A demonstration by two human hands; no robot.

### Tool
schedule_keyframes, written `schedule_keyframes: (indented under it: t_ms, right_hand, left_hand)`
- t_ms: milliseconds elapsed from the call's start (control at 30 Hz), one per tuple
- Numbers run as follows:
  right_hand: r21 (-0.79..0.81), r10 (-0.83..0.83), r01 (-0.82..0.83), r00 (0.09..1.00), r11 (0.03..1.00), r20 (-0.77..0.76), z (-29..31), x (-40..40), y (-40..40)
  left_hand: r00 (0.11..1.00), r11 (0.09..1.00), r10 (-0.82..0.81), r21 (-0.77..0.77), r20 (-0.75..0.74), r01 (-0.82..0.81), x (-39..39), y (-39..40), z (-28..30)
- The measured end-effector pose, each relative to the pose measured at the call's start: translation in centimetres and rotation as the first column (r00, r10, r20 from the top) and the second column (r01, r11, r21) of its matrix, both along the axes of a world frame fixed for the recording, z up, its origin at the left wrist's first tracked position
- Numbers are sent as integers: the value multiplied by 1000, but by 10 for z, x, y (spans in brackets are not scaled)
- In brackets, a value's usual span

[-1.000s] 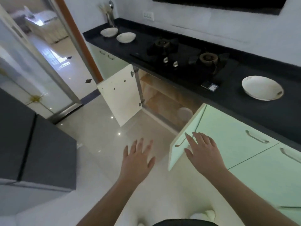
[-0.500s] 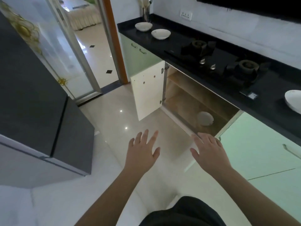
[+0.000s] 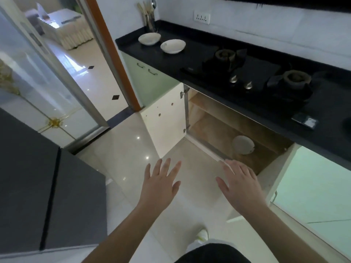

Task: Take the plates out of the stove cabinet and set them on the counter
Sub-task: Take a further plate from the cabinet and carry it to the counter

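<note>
The stove cabinet (image 3: 218, 126) under the black counter (image 3: 190, 54) stands with both doors swung out. One white plate (image 3: 243, 145) lies on its wooden bottom shelf, near the right side. Two white plates, one at the far left corner (image 3: 149, 38) and one beside it (image 3: 172, 46), sit on the counter left of the gas stove (image 3: 247, 73). My left hand (image 3: 161, 185) hovers over the floor with fingers spread, holding nothing. My right hand (image 3: 239, 185) is also flat and empty, just in front of the cabinet's lower edge, below the plate.
The left cabinet door (image 3: 165, 118) juts out into the floor; the right door (image 3: 269, 183) stands open beside my right wrist. A grey fridge (image 3: 47, 186) fills the left. A utensil holder (image 3: 151, 21) stands in the counter corner. A glass sliding door (image 3: 57, 82) is at the far left.
The view has swung left and closer to the cabinet. My right hand has come off the right door's edge, and that door is now wider. Both hands stay flat and empty.
</note>
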State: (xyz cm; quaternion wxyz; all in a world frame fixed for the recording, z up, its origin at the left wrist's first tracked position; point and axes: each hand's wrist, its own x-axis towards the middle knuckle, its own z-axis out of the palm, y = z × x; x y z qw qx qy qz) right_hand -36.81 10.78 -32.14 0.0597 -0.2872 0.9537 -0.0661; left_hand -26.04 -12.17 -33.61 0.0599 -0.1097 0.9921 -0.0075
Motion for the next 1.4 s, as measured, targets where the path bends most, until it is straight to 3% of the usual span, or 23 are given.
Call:
schedule_keyframes:
  t_ms: [300, 633, 933, 1200, 1400]
  right_hand:
    - [49, -39, 38, 999, 998, 22, 17, -80, -39]
    - [59, -251, 247, 964, 967, 84, 3, -111, -110]
    - [28, -422, 421, 906, 907, 29, 13, -167, -215]
    - [43, -610, 609, 792, 792, 18, 3, -168, -196]
    - [-26, -689, 691, 722, 722, 58, -28, -191, -177]
  left_hand:
    - [997, 997, -75, 9, -2, 75, -100, -48, 12]
    - [967, 966, -253, 38, -33, 254, -200, -113, -4]
    - [849, 850, -524, 21, -61, 526, -295, -200, -13]
    - [746, 742, -666, 106, 4, 661, -352, -183, -25]
    - [604, 608, -794, 95, 71, 788, -377, -150, -46]
